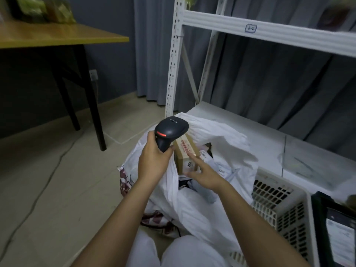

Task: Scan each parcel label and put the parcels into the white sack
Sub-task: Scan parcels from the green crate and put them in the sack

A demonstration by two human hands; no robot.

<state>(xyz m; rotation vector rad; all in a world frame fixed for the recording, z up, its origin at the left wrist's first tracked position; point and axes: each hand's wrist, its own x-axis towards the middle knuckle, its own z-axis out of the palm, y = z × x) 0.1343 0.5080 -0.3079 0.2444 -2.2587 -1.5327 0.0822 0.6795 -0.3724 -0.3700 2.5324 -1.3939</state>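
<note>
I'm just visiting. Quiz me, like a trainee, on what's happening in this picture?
1. True or false: the left hand grips the scanner.
2. What does the right hand touch: A the basket, B the brown parcel, C the table?
3. Fill in: the parcel sits in the mouth of the white ____.

Key: 1 true; 2 B; 3 sack.

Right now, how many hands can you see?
2. The left hand grips the scanner. The right hand touches the cardboard box at the mouth of the white sack.
</note>
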